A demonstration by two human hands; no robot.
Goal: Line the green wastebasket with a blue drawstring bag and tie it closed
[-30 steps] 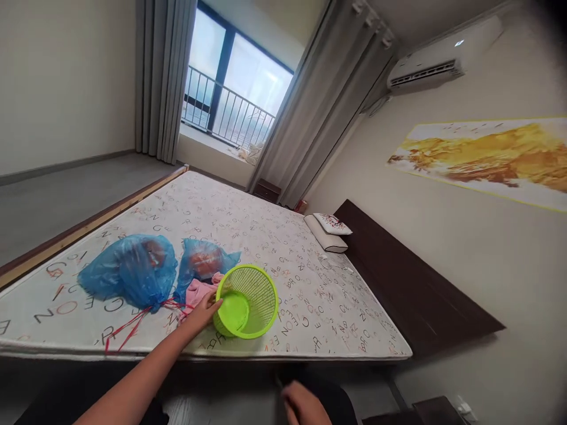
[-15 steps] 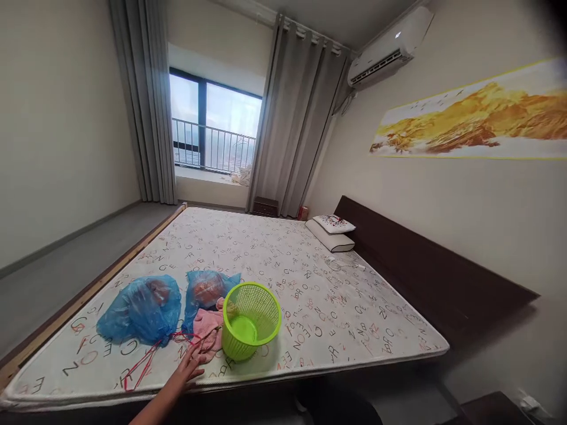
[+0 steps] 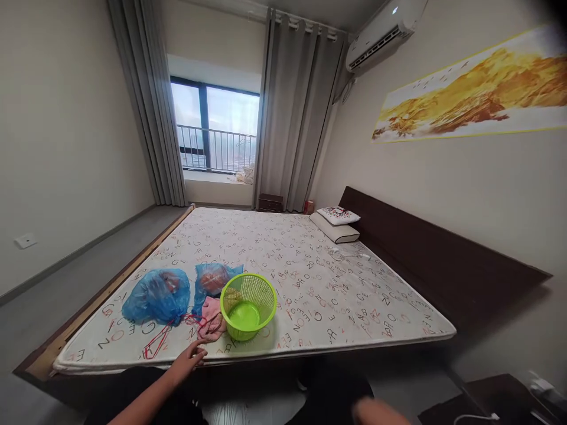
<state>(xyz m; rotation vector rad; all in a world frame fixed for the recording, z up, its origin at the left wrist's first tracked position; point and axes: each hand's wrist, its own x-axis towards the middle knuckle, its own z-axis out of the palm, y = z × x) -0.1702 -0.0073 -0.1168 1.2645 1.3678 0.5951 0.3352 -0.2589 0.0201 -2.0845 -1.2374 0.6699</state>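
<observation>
My left hand point(image 3: 189, 360) hovers at the mattress's near edge, fingers loosely bent and apart, with nothing in it. Just beyond it lies a crumpled pink cloth point(image 3: 211, 319). A bright green plastic basket point(image 3: 248, 319) stands upright beside the cloth, with nothing visible inside. To the left are two blue plastic bags, a larger one point(image 3: 157, 295) and a smaller one point(image 3: 215, 278), each with something reddish showing through. Red strings point(image 3: 157, 342) trail from the larger bag. My right hand point(image 3: 378, 411) is a blur at the bottom edge, its fingers unclear.
The letter-printed mattress point(image 3: 310, 295) fills the middle. Pillows point(image 3: 336, 224) and a white cable point(image 3: 339, 254) lie near the dark headboard point(image 3: 425, 248). A dark bedside table point(image 3: 505, 395) with a charger stands at lower right. Grey curtains point(image 3: 292, 118) flank the window.
My left hand has drawn back from the pink cloth toward the mattress edge. My right hand has come into view at the bottom. The camera view has shifted, with more floor showing.
</observation>
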